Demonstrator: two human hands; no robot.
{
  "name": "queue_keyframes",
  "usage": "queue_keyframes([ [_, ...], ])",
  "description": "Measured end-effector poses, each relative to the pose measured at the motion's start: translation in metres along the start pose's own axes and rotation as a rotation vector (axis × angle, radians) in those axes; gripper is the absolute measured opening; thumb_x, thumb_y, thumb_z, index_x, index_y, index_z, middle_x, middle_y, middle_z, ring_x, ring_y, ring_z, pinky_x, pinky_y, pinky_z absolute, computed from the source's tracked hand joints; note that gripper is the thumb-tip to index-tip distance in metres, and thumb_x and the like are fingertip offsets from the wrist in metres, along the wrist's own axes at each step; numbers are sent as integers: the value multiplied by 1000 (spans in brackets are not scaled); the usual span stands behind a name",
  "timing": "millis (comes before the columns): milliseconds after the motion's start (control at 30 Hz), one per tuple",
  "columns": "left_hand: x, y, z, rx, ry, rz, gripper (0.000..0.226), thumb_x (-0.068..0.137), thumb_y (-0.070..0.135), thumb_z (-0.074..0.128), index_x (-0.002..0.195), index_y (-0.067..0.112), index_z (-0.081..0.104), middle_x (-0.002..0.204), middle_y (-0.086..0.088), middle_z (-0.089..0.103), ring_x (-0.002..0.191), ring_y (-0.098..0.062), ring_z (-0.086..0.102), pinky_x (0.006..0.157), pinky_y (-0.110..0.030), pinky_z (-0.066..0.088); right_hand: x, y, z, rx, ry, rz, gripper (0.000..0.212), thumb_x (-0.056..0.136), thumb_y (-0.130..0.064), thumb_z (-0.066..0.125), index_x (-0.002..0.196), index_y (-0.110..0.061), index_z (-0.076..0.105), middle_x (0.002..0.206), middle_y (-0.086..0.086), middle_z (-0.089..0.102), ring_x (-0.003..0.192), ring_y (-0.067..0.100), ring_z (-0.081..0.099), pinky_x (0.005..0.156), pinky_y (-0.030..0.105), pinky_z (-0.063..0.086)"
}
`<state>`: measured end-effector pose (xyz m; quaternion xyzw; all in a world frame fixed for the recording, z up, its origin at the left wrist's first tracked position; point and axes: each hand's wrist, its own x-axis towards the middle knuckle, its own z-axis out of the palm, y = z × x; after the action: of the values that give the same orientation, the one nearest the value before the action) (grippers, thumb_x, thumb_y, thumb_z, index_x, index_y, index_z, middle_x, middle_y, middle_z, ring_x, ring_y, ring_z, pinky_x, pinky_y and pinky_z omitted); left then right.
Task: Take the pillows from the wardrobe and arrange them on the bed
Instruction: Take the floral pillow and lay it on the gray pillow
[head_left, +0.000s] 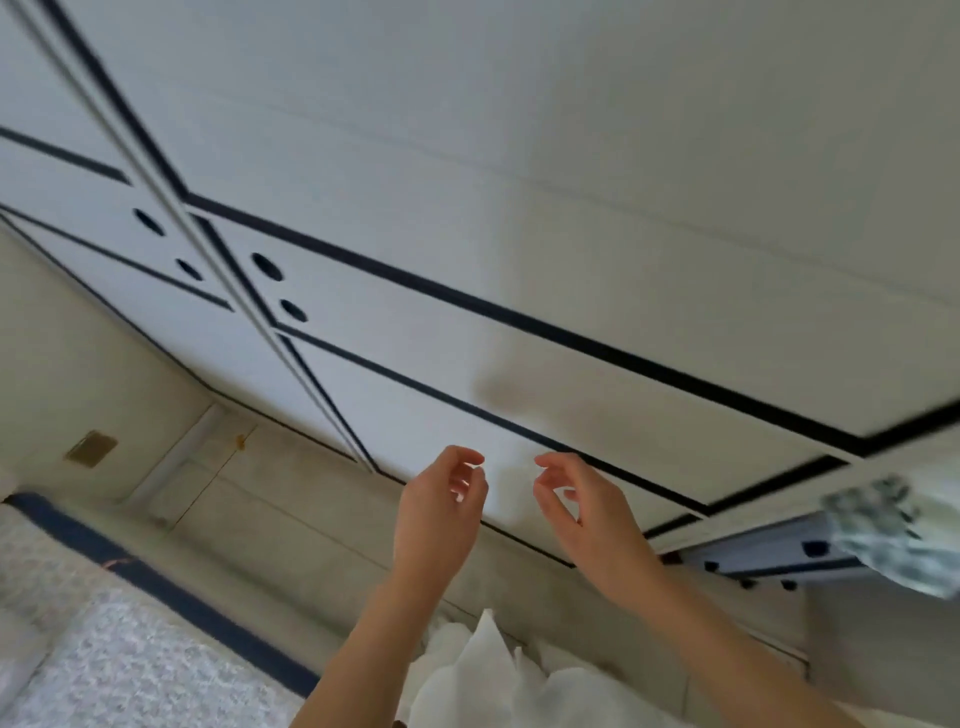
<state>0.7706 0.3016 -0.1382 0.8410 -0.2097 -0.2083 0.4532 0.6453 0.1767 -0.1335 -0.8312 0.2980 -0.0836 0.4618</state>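
Observation:
A white wardrobe (467, 218) with black trim lines and round black finger holes fills most of the tilted, blurred view. Its doors look closed in front of me. My left hand (441, 499) and my right hand (576, 504) are raised side by side before a lower door panel, fingers loosely curled and apart, holding nothing. At the right edge a grey-and-white patterned cloth item (883, 535) sticks out above an open drawer or rail (769, 556); I cannot tell whether it is a pillow. The bed (119, 654) with speckled cover and dark blue border lies at lower left.
Pale tiled floor (270, 499) runs between the bed and the wardrobe. A beige wall with a small brown plate (91, 448) stands at the left. White fabric of my clothing (488, 670) shows at the bottom centre.

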Motion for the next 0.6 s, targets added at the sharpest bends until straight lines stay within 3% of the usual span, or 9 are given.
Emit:
queue_keyframes([
  [133,-37,32,62,41,-79,80,24,92,21,58,87,44,57,73,14,71,75,0,65,68,-21,53,-52,38,-57,-44,82,12,33,95,-42,46,127,-33,49,107,-24,57,106,-8,51,90,20,44],
  [267,-79,68,127,27,-128,151,23,91,20,59,88,44,58,73,22,71,73,0,67,64,-12,49,-102,75,-123,-64,195,8,32,95,-42,47,126,-33,50,103,-26,58,98,-4,56,81,13,46],
  [333,-98,87,157,43,-167,208,25,91,21,59,89,46,57,72,19,71,75,0,66,65,-13,49,-122,90,-153,-71,248,5,32,95,-37,50,126,-29,52,102,-24,59,98,-5,57,83,12,46],
  [500,-129,128,215,67,-277,327,21,93,22,60,93,43,58,75,15,72,76,2,65,68,-19,53,-158,120,-207,-53,361,28,30,96,-32,52,125,-24,55,101,-18,63,94,3,63,85,24,51],
  [600,-134,148,241,72,-329,372,16,93,21,61,100,35,62,77,13,73,76,2,66,71,-24,55,-168,134,-232,-62,435,55,27,96,-30,53,122,-24,55,100,-16,63,91,-1,61,81,18,50],
])
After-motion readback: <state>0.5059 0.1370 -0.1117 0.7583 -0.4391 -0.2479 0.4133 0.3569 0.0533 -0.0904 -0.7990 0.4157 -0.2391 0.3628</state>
